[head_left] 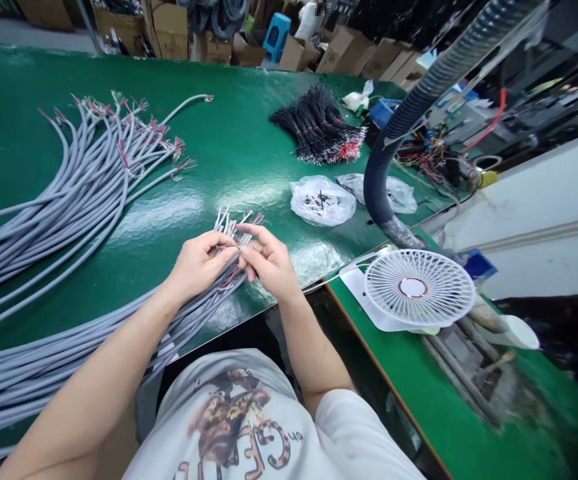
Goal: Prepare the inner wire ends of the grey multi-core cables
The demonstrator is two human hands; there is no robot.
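L hand (pixel 199 267) is curled around the stripped ends of a bundle of long grey round-sheathed multi-core cables (pixel 193 327), fingers closed in a firm-looking pinch. R hand (pixel 269 261) is half closed, thumb & index pinching thin wires right beside L hand. Exactly which wire each hand has is hard to tell, since the fingers block the view. The bundle is running from the hands down-left across a glossy green bench mat (pixel 239 160), w/ cut ends fanning out just above the hands. A 2nd bunch of grey cables (pixel 93 160) is lying upper left, well apart. A black wire bundle w/ red tips (pixel 319 127) & a clear plastic bag of small black parts (pixel 323 201) are sitting further ahead.
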